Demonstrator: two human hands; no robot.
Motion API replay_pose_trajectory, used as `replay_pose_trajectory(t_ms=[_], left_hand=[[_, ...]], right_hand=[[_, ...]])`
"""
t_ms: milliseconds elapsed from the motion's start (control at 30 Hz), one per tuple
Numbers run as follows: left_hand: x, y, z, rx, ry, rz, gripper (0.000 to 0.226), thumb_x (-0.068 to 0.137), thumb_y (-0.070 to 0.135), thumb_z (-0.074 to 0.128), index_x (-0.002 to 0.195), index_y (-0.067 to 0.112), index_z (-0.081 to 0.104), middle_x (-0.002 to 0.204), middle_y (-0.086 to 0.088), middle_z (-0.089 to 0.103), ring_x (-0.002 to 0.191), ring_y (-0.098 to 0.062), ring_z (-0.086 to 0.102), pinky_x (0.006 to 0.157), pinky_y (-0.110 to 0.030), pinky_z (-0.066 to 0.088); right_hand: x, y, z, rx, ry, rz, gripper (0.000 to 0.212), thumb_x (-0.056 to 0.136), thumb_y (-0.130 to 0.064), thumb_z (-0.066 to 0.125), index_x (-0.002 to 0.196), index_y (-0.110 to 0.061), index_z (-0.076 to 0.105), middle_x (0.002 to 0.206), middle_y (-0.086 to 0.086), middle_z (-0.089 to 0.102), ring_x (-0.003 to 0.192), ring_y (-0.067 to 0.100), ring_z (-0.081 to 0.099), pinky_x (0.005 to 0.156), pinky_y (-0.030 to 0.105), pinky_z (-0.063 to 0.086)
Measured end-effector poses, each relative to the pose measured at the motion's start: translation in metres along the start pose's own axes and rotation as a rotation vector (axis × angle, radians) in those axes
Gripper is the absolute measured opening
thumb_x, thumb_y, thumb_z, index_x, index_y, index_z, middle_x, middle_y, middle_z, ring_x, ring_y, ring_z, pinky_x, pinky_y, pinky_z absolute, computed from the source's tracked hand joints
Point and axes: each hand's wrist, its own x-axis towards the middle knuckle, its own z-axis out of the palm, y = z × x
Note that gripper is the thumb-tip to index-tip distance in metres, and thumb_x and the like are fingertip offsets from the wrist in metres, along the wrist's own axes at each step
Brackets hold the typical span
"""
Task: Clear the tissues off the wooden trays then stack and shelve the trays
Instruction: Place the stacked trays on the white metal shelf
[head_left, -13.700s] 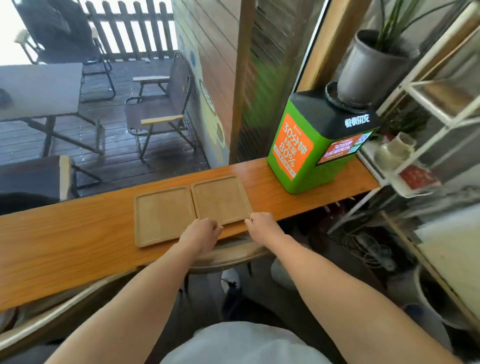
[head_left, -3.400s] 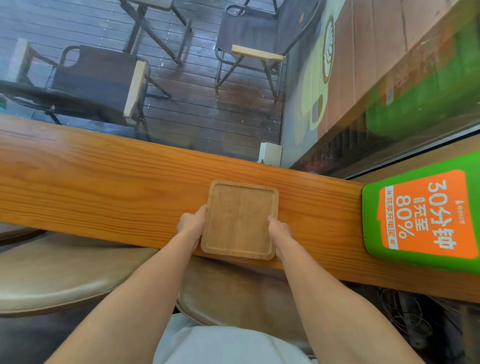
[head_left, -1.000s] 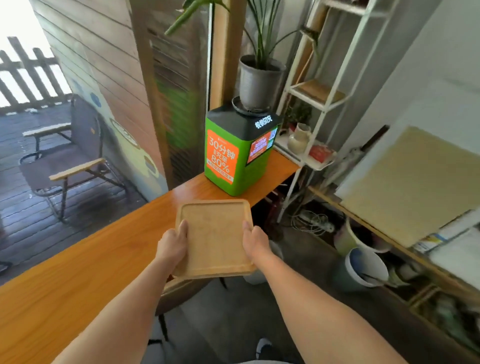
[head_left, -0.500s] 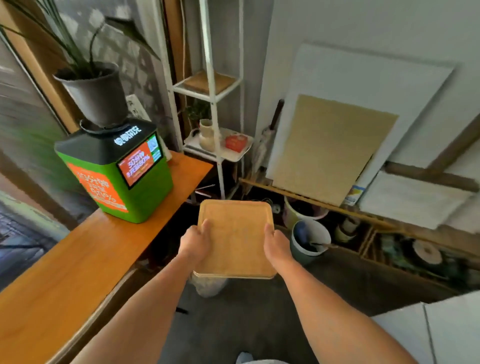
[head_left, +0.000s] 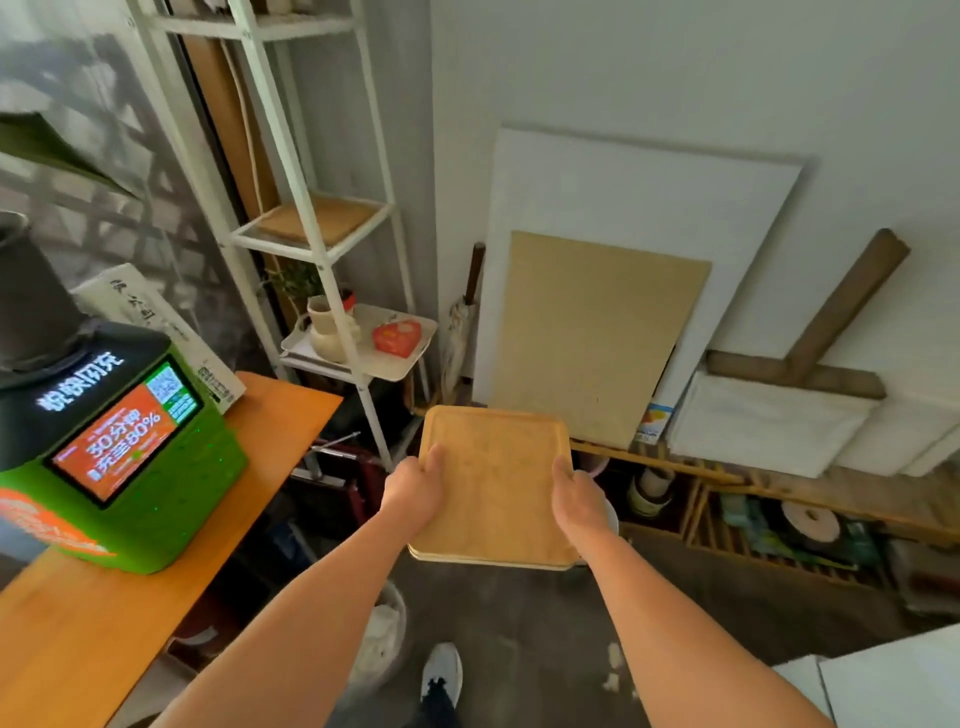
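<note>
Head | both hands (head_left: 414, 488) grip stacked trays (head_left: 493, 486) | held off counter (head_left: 270, 436)

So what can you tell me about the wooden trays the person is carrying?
The wooden trays look like pale, light-brown wood, squarish with rounded corners and a low raised rim. A second edge shows under the near side, so they are stacked. The top is bare, with no tissues. They are held roughly level in the air above the floor, the left hand gripping the left edge and the right hand the right edge, thumbs on top.
</note>
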Motion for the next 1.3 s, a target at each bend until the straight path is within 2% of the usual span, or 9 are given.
replay_pose_trajectory(t_ms=[133,267,333,400,533,767,933,1100,1300], left_hand=[[0.049,0.027,-0.001,-0.058,0.001,-0.020,0.071,0.095,0.067,0.029,0.125,0.008,0.055,0.104,-0.006,0.058,0.091,-0.025,0.055,0.078,-0.037,0.044],[0.118,0.060,-0.021,-0.077,0.024,-0.028,0.072,0.094,0.068,0.028,0.122,0.008,0.055,0.104,-0.009,0.059,0.089,-0.026,0.057,0.075,-0.038,0.044],[0.154,0.078,-0.039,-0.078,0.045,-0.034,0.072,0.094,0.068,0.027,0.120,0.008,0.056,0.100,-0.008,0.060,0.085,-0.025,0.058,0.070,-0.038,0.045],[0.187,0.099,-0.060,-0.097,0.067,-0.036,0.072,0.094,0.068,0.027,0.121,0.008,0.055,0.098,-0.006,0.060,0.084,-0.024,0.057,0.071,-0.037,0.046],[0.240,0.143,-0.101,-0.203,0.137,-0.031,0.073,0.095,0.067,0.031,0.130,0.007,0.052,0.096,-0.001,0.054,0.088,-0.022,0.053,0.077,-0.036,0.042],[0.306,0.196,-0.161,-0.361,0.190,-0.050,0.075,0.098,0.061,0.030,0.144,0.002,0.040,0.129,-0.013,0.055,0.115,-0.031,0.054,0.088,-0.038,0.043],[0.351,0.228,-0.193,-0.453,0.273,-0.031,0.066,0.103,0.049,0.031,0.144,-0.002,0.039,0.121,-0.012,0.053,0.108,-0.030,0.054,0.087,-0.037,0.042],[0.399,0.261,-0.217,-0.614,0.376,-0.096,0.057,0.105,0.044,0.031,0.145,0.003,0.038,0.140,-0.017,0.050,0.128,-0.033,0.048,0.103,-0.045,0.040],[0.455,0.287,-0.226,-0.713,0.623,-0.158,0.033,0.104,0.031,0.038,0.129,0.011,0.041,0.130,-0.013,0.053,0.120,-0.031,0.050,0.107,-0.052,0.040]], right_hand=[[0.052,-0.040,-0.003,-0.024,0.032,-0.082,0.063,0.103,-0.047,0.022,0.139,0.001,0.043,0.146,0.019,0.042,0.129,0.035,0.042,0.102,0.039,0.033],[0.114,-0.097,0.008,-0.040,0.012,-0.133,0.062,0.103,-0.048,0.022,0.121,-0.001,0.056,0.109,0.012,0.061,0.083,0.018,0.049,0.081,0.034,0.036],[0.146,-0.133,0.014,-0.050,0.001,-0.159,0.058,0.103,-0.048,0.022,0.106,-0.003,0.059,0.098,0.010,0.060,0.074,0.014,0.048,0.079,0.034,0.040],[0.173,-0.171,0.017,-0.068,-0.020,-0.188,0.054,0.103,-0.046,0.023,0.099,-0.004,0.058,0.108,0.019,0.063,0.079,0.020,0.053,0.082,0.037,0.042],[0.222,-0.252,0.018,-0.091,-0.036,-0.273,0.065,0.103,-0.047,0.025,0.123,0.007,0.054,0.124,0.024,0.059,0.109,0.036,0.057,0.089,0.041,0.044],[0.296,-0.368,0.032,-0.140,-0.118,-0.372,0.059,0.102,-0.050,0.025,0.115,-0.004,0.059,0.124,0.021,0.060,0.103,0.034,0.057,0.082,0.035,0.041],[0.345,-0.445,0.043,-0.181,-0.191,-0.392,0.066,0.100,-0.052,0.035,0.135,0.001,0.050,0.137,0.020,0.053,0.122,0.035,0.053,0.096,0.037,0.041],[0.403,-0.527,0.065,-0.165,-0.292,-0.468,0.065,0.098,-0.052,0.043,0.138,-0.001,0.049,0.142,0.020,0.051,0.127,0.034,0.050,0.108,0.043,0.038],[0.479,-0.606,0.113,-0.192,-0.473,-0.510,0.063,0.090,-0.053,0.057,0.127,-0.002,0.061,0.127,0.017,0.063,0.113,0.032,0.061,0.094,0.035,0.046]])
